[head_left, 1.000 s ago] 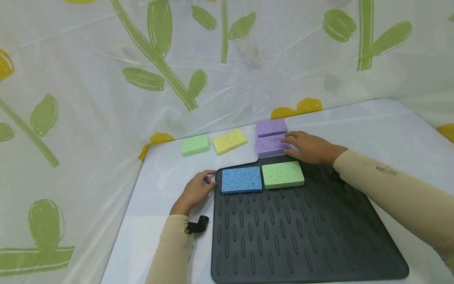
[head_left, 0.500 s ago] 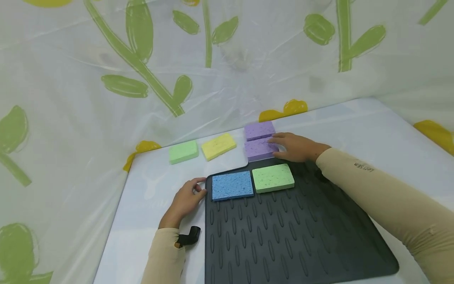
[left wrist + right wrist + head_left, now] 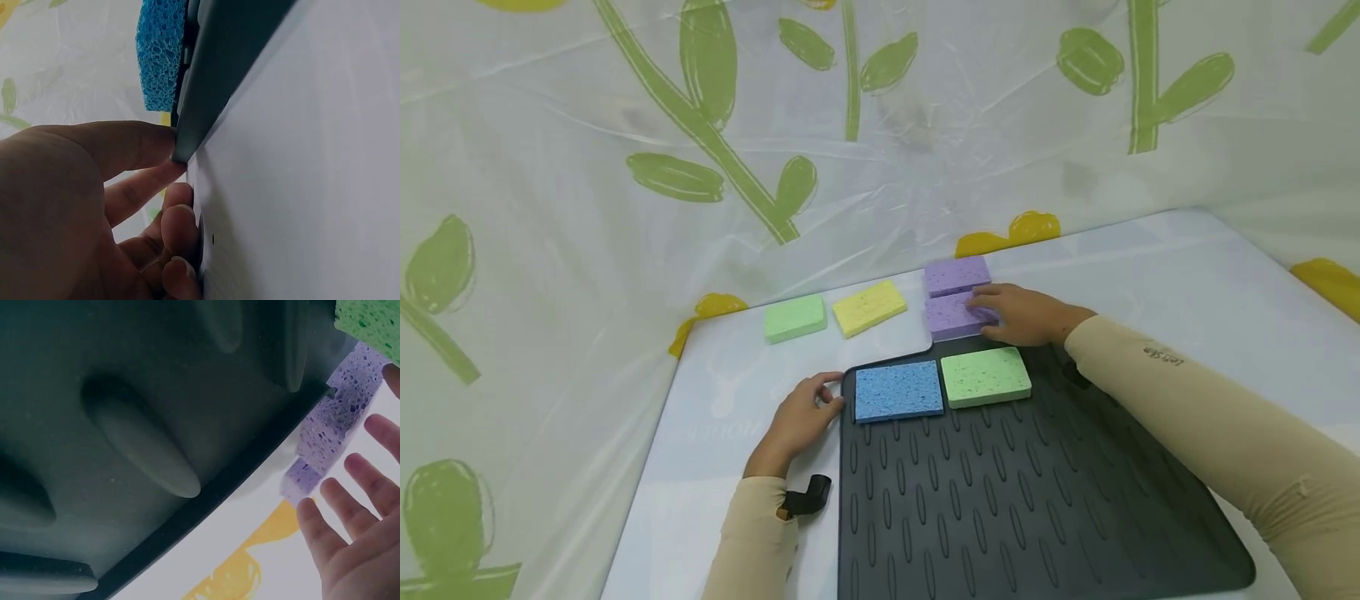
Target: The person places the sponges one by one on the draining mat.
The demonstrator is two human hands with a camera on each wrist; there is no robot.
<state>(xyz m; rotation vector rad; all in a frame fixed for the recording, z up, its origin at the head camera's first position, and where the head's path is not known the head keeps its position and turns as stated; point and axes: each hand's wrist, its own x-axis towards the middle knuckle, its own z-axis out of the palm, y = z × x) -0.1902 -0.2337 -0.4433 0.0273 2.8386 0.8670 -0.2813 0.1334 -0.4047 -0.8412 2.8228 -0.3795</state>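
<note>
Head view: over the last second no sponge has changed place; the right hand merely has its fingertips slightly farther over the three o'clock end of the nearer purple, porous, block-shaped sponge. That sponge lies at the far edge of the dark grey, ribbed, rubbery mat; whether it rests partly on it cannot be told. The layout is thus judged unaltered, with a blue rectangular porous sponge and a pale green rectangular porous sponge side by side on the mat. From the nearer purple sponge, the farther purple porous block lies at twelve o'clock; a yellow flat sponge and a mint-green block sponge lie towards nine on the white tabletop. The right forearm enters from four o'clock.

Left wrist view: the left hand touches the mat's corner with thumb and forefinger, the other fingers loosely bent.

Right wrist view: the right fingers are spread, not wrapped around the purple sponge.
</note>
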